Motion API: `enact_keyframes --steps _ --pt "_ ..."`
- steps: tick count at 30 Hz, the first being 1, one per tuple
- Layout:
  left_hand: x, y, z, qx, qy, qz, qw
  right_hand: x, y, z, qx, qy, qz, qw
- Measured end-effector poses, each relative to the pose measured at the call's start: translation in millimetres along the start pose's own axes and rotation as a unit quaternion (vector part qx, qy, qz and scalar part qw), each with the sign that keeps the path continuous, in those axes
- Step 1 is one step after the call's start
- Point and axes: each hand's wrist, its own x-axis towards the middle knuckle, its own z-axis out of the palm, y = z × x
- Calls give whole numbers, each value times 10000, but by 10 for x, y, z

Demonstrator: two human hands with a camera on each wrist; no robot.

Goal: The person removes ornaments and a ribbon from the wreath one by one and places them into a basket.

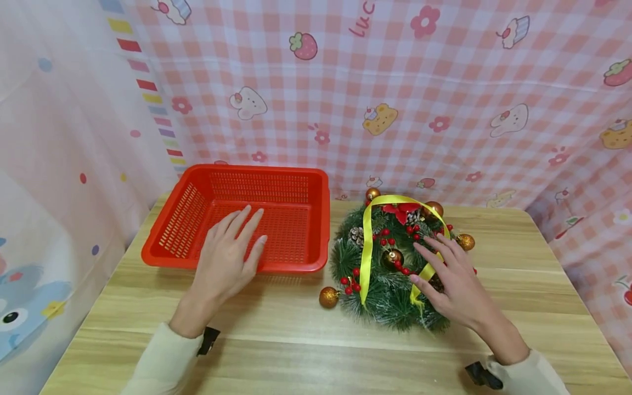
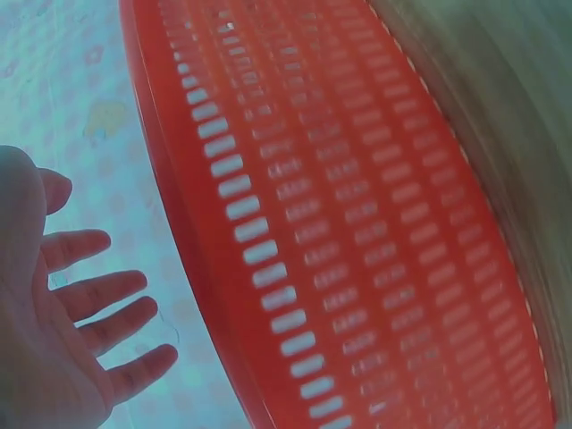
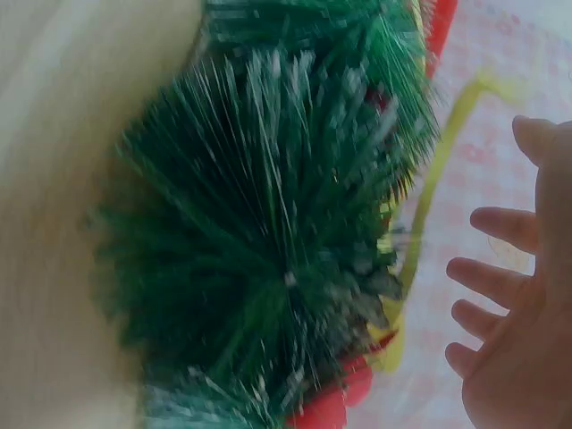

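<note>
A red slotted plastic basket (image 1: 197,186) stands empty at the back left of the wooden table (image 1: 296,340). My left hand (image 1: 229,255) hovers over its near rim with fingers straight, holding nothing; the left wrist view shows the basket's wall (image 2: 357,250) beside the spread left hand (image 2: 71,322). A green Christmas wreath (image 1: 390,296) with red berries, gold balls and a yellow ribbon (image 1: 366,241) lies to the basket's right. My right hand (image 1: 451,277) is spread over the wreath's right side. The right wrist view shows blurred green needles (image 3: 268,250) and the open right hand (image 3: 509,322).
Pink checked cloth (image 1: 395,93) hangs behind and at both sides of the table. A loose gold ball (image 1: 328,297) lies at the wreath's near-left edge. Bare wood runs along the table's front.
</note>
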Motion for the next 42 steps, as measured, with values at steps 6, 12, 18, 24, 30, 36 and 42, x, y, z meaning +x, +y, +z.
enact_keyframes --steps 6,12,18,24,30,36,42 --pt "-23 149 72 -461 381 408 9974 1 -88 143 11 -310 15 9995" --pt "-52 321 129 -982 604 688 9909 -19 -136 264 11 -487 -36 9988" --pt "-113 476 174 -1619 500 831 9820 -33 -157 327 -168 -789 37 9967" --pt "-207 679 280 -2100 123 1260 9695 -38 -168 361 -553 -1013 -44 9933" --pt "-309 863 430 -2689 -472 1354 9524 -39 -169 396 -802 -1082 -62 9909" --pt "-380 953 583 -3206 -1161 857 9362 -42 -151 433 -940 -1062 -74 9899" --pt "-403 961 708 -3176 -1325 380 9382 -47 -137 465 -1103 -983 -163 9889"
